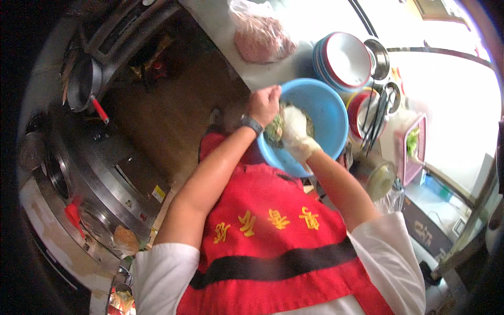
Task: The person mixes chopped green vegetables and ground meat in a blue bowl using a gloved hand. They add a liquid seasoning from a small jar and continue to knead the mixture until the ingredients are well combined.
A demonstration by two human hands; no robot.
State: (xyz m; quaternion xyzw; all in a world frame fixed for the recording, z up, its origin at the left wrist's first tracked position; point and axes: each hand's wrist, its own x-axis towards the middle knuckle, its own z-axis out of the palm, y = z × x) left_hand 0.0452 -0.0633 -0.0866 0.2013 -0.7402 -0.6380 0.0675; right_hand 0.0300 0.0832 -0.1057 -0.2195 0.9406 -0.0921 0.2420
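Note:
A blue plastic basin [332, 114] sits before me at the counter's edge. Inside it lies a chopped, green-flecked mixture [274, 130] that looks like filling. My left hand [265, 104], bare and with a dark band on the wrist, is closed around the basin's left rim. My right hand [294, 126] wears a pale glove and reaches down into the mixture. Its fingertips are buried, so how far they are bent is hidden.
A plastic bag of pinkish ground meat [262, 43] lies on the counter [252, 73]. Stacked enamel bowls [346, 59] and black-handled utensils [376, 122] crowd the basin's right. A pink basket [419, 153] holds greens. Leftward are a frying pan [82, 84] and steel stove [98, 157].

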